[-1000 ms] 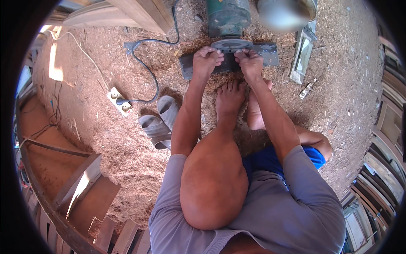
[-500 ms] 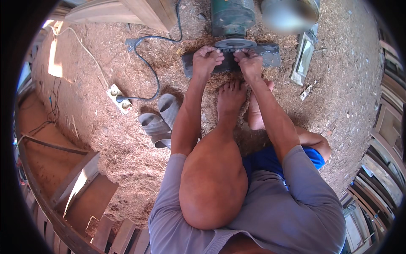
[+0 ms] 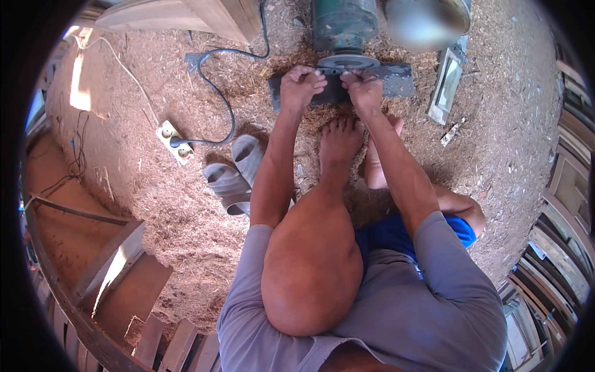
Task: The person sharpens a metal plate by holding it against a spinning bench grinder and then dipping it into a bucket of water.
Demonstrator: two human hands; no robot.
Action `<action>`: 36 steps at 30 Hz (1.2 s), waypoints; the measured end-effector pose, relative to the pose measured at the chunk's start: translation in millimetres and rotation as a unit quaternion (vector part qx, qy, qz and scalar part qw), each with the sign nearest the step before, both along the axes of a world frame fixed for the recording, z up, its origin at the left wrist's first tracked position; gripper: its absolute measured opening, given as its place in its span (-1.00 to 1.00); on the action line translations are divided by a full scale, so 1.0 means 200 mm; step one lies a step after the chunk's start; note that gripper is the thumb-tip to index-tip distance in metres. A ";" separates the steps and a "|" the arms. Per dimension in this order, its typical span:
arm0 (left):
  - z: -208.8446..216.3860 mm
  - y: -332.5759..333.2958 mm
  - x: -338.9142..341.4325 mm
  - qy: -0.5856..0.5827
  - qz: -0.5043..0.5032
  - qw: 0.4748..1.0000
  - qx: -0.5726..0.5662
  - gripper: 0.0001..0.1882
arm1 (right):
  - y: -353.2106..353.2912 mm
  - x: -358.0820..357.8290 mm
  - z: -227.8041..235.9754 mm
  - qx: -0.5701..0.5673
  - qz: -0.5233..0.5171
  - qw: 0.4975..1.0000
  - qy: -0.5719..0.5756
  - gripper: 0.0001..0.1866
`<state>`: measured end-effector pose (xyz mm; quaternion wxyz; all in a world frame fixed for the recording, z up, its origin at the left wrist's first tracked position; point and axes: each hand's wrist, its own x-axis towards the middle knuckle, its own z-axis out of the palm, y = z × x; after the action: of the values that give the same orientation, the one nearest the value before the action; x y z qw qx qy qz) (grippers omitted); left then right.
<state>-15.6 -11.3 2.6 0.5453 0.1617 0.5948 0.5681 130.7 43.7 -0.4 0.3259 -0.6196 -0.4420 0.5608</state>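
My left hand (image 3: 301, 88) and my right hand (image 3: 364, 90) pinch the two ends of a narrow dark metal blade (image 3: 333, 71), which seems to have small holes along it. The blade lies against or just in front of the near edge of a grey grinding wheel (image 3: 348, 61); whether they touch I cannot tell. The wheel sits on the shaft of a green motor (image 3: 344, 23). Below my hands a flat dark board (image 3: 396, 79) rests on the ground. Fingers and thumbs on both hands are closed, and they cover the blade's ends.
A white power strip (image 3: 174, 142) with a dark cord (image 3: 230, 111) plugged in lies to the left. Grey sandals (image 3: 230, 180) sit beside my left forearm. A rounded metal container (image 3: 427, 22) and a pale frame-like piece (image 3: 444, 87) stand at the right. Wood shavings cover the ground.
My hands stay on the blade by the wheel with almost no movement. The view has shifted very slightly.
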 end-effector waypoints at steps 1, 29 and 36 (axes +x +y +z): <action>0.00 -0.01 -0.01 0.001 0.003 1.000 -0.002 -0.89 | 0.00 -0.01 0.00 0.000 0.002 1.000 -0.006 -0.90; -0.02 0.02 0.00 0.021 -0.009 1.000 -0.004 -0.91 | -0.03 -0.02 0.08 -0.019 -0.031 0.998 0.051 -0.84; -0.01 0.04 0.03 0.024 -0.004 1.000 -0.005 -0.92 | -0.02 0.01 0.07 -0.024 -0.046 0.996 0.076 -0.84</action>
<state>-9.2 -2.8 -0.1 0.5341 0.1755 0.6096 0.5588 132.5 39.7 12.9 0.3688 -0.6025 -0.3739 0.6010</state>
